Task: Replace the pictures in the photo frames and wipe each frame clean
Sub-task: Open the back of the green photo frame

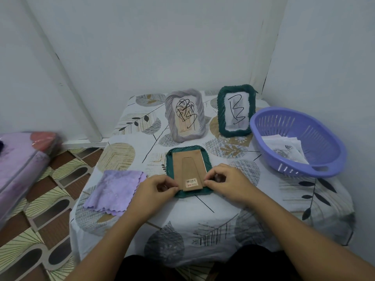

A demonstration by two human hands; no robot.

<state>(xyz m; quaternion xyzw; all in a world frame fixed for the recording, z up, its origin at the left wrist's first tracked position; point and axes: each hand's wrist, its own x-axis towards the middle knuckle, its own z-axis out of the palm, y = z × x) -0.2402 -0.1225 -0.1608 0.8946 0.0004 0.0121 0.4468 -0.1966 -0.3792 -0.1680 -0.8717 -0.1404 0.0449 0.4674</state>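
A white-walled corner holds a desk [203, 218] under a leaf-print cloth. Three photo frames: a grey frame [185, 115] and a green frame [235, 110] stand upright at the back; a second green frame [188, 170] lies face down, cardboard backing up. The left hand [157, 188] and right hand [225, 182] each have a pinching grip on its near edge. One purple cloth [115, 189] lies left. One purple basket [298, 141] holds loose paper pictures [284, 149].
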